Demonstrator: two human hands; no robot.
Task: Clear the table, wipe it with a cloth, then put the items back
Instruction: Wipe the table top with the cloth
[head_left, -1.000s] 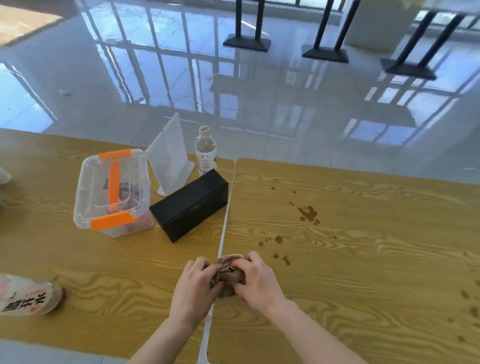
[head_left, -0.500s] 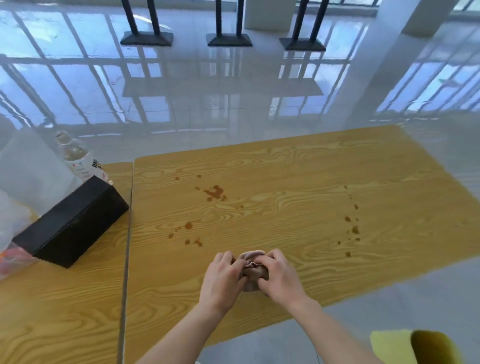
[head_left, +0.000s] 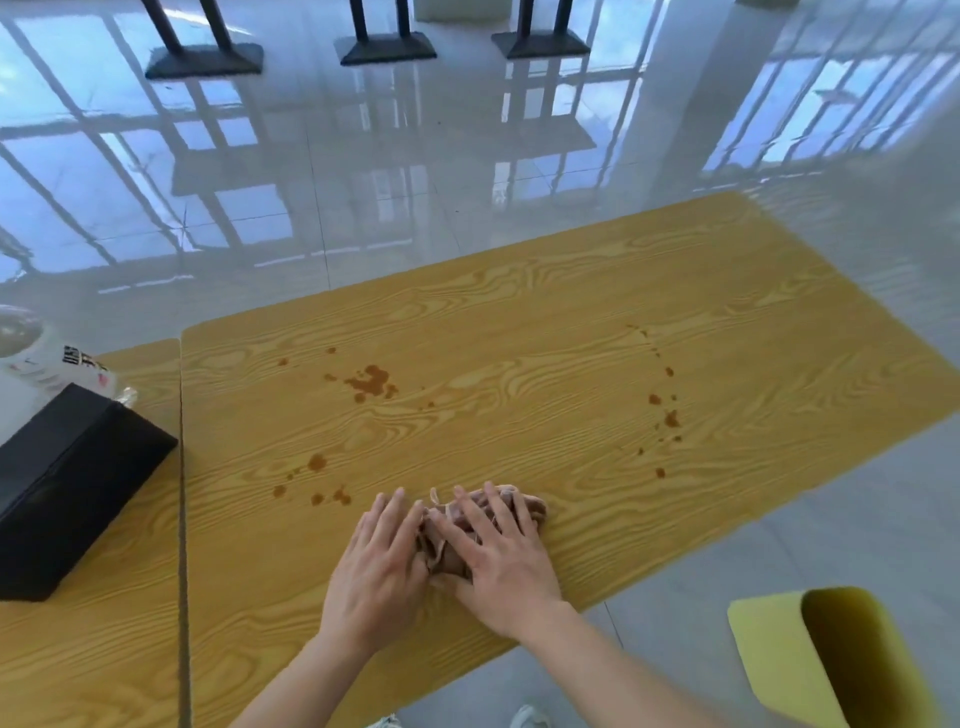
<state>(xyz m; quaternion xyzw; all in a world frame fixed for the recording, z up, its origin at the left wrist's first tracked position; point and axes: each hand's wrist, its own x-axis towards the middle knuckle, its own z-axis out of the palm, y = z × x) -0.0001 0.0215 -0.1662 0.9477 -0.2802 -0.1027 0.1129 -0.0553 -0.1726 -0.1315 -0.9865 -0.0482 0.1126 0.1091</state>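
Observation:
A crumpled brownish-pink cloth (head_left: 532, 506) lies on the wooden table (head_left: 571, 338) near its front edge. My right hand (head_left: 501, 558) presses flat on the cloth with straight, spread fingers. My left hand (head_left: 382, 566) lies flat beside it, fingers touching the cloth's left side. Brown stains (head_left: 371, 382) mark the table centre, more stains (head_left: 317, 475) sit just left of my hands, and a dotted trail (head_left: 665, 410) runs on the right.
A black box (head_left: 67, 483) rests on the adjoining table (head_left: 88, 654) at the left, with a plastic bottle (head_left: 49, 361) behind it. A yellow chair (head_left: 831, 660) stands at the lower right. Glossy tiled floor and black stand bases (head_left: 387, 47) lie beyond.
Both hands went from bunching the cloth with curled fingers to lying flat on it with straight fingers. The view swung right, so the clear bin left the frame.

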